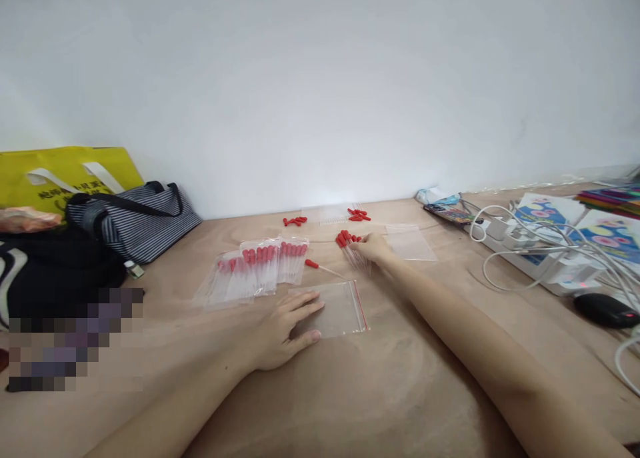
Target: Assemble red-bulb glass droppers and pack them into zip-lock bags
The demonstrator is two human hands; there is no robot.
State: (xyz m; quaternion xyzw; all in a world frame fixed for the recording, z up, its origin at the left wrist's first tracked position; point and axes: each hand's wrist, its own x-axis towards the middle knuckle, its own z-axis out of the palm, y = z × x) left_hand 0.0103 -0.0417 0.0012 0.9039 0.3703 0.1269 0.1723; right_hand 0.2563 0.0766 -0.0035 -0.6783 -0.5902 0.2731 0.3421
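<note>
My left hand lies with fingers apart on a clear zip-lock bag, whose red-edged closure faces right. Beyond it, my right hand has its fingers closed at a bunch of glass droppers with red rubber bulbs; how many it grips is hidden. Between the bag and that bunch lies a single dropper, its thin tip pointing right. Several filled bags of droppers overlap to the left of my hands.
Loose red bulbs and more red bulbs lie near the wall, with clear tubes between them. Flat plastic bags rest right of the bunch. A power strip, cables and a black mouse occupy the right; a striped bag stands left.
</note>
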